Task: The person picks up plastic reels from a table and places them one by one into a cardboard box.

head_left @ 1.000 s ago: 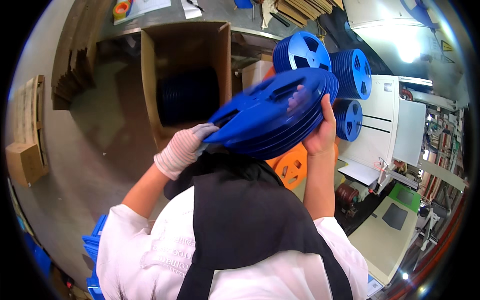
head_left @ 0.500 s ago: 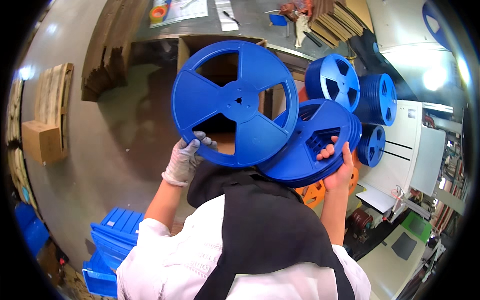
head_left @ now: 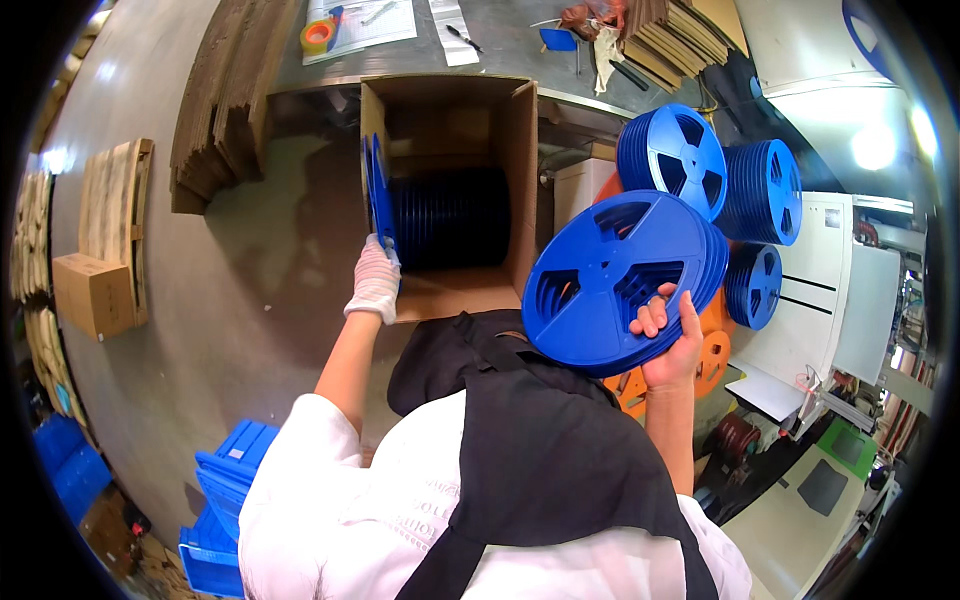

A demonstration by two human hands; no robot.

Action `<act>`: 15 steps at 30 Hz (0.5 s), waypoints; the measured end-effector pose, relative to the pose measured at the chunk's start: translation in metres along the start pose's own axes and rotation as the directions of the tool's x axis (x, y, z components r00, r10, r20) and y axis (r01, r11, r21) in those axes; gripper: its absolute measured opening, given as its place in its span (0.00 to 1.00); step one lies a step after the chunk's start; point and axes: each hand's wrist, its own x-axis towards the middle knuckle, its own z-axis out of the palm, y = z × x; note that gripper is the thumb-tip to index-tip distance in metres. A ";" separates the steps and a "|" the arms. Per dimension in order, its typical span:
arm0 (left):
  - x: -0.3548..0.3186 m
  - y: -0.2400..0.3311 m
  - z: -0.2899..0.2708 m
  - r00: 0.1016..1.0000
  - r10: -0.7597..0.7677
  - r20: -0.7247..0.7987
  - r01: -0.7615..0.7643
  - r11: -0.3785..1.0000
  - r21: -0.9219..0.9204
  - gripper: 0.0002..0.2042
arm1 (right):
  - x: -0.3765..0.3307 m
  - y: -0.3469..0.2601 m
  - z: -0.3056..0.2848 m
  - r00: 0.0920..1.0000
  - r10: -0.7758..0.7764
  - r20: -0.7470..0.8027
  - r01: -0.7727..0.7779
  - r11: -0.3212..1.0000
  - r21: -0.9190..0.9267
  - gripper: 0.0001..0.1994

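At eight o'clock, by the rim of the view, blue bins (head_left: 70, 455). At nine, a brown carton (head_left: 92, 295), overlapping in view the lower part of a wooden pallet (head_left: 117, 205). Toward ten, flat cardboard sheets (head_left: 215, 110) standing on edge in a row. At eight, nearer in, blue crates (head_left: 225, 500), partly hidden behind a white sleeve. At eleven, on the grey table (head_left: 520, 60), an orange tape roll (head_left: 318, 37) by the edge of a paper sheet (head_left: 370, 25).

Wears a pale striped glove on the left hand (head_left: 374, 280), left of centre at nine. Pinches with it the lower edge of a single blue reel (head_left: 379, 195), fingers clamped. Holds that reel upright, edge-on to the view, at the left side of an open cardboard box (head_left: 455, 296). Touching the box wall or not: cannot tell. At twelve, inside the box, a row of dark reels (head_left: 450, 218).

At three, clasps a tilted stack of blue reels (head_left: 608, 268) with the bare right hand (head_left: 668, 340), fingers curled in a window, thumb along the rim. Just beyond, orange reels (head_left: 715, 362) between three and four, and upright blue stacks (head_left: 784, 190) from two round to three. Farther out at three, a white cabinet (head_left: 815, 265).
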 end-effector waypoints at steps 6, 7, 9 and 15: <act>0.027 0.017 0.025 0.935 -0.338 0.110 0.337 0.941 0.024 0.23 | -0.003 0.004 0.003 1.000 -0.007 0.015 0.007 1.000 0.003 0.14; 0.026 0.023 0.022 0.910 -0.374 0.180 0.385 0.922 -0.030 0.33 | -0.004 0.005 0.001 0.999 -0.014 0.044 0.013 1.000 0.027 0.14; 0.023 0.027 0.018 0.951 -0.251 0.180 0.265 0.963 -0.057 0.35 | -0.006 0.006 -0.002 0.993 -0.057 0.102 0.050 0.996 0.068 0.16; 0.009 0.000 0.043 0.978 0.068 0.196 -0.039 0.988 -0.151 0.30 | -0.011 -0.019 -0.007 0.922 -0.148 0.357 0.093 0.982 0.166 0.23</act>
